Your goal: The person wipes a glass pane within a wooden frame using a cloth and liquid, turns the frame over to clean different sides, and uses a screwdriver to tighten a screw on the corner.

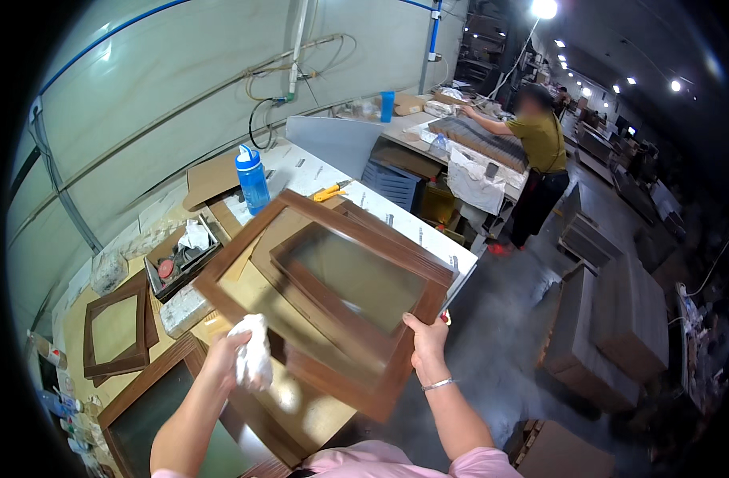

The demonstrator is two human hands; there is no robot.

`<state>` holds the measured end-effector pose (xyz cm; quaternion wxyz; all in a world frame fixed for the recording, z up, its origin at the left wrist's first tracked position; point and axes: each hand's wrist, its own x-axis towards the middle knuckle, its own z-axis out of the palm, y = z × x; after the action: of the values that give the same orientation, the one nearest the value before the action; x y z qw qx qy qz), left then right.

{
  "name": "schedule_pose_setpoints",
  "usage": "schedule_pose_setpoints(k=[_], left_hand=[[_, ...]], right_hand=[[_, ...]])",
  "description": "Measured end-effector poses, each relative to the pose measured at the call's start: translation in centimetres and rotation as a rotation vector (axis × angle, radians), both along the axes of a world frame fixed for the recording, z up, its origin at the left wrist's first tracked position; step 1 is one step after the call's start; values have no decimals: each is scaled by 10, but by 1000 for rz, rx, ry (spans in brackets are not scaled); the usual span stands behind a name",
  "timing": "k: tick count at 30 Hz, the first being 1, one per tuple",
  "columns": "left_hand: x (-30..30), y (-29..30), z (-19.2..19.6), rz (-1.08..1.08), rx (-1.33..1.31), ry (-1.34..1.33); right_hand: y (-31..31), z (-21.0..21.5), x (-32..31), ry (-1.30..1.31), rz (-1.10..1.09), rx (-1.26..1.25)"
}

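Observation:
A brown wooden frame with a see-through pane is held up at a slant over the table. My right hand grips its right side, thumb on the front face. In my left hand is a bunched white cloth, close to the frame's lower left rail; whether it touches the rail I cannot tell. Below my left forearm lies a larger brown frame with a greenish pane. Another brown frame is partly visible through and behind the raised one.
Left on the table are smaller brown frames and a tray of odds and ends. Beyond stand a blue bottle and a yellow-handled tool. A person works at a farther bench. Stacked boards stand on the right.

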<state>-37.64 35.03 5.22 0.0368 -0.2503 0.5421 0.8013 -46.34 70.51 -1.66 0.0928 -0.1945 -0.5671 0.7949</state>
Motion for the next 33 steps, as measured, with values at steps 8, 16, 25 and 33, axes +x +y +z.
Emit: schedule_pose_setpoints(k=[8,16,25,33], left_hand=[[-160,30,-79,-110,-46,-110],[-214,39,-106,-104,-106,-161],[-175,36,-43,-313,-535,-22],[-104,14,53,-134,-235,131]], right_hand=[[29,-39,-74,-128,-228,86],[31,-70,-108,-119,-322,150],[51,-66,-107,-148,-189,248],[65,-8,-94,-206,183,1154]])
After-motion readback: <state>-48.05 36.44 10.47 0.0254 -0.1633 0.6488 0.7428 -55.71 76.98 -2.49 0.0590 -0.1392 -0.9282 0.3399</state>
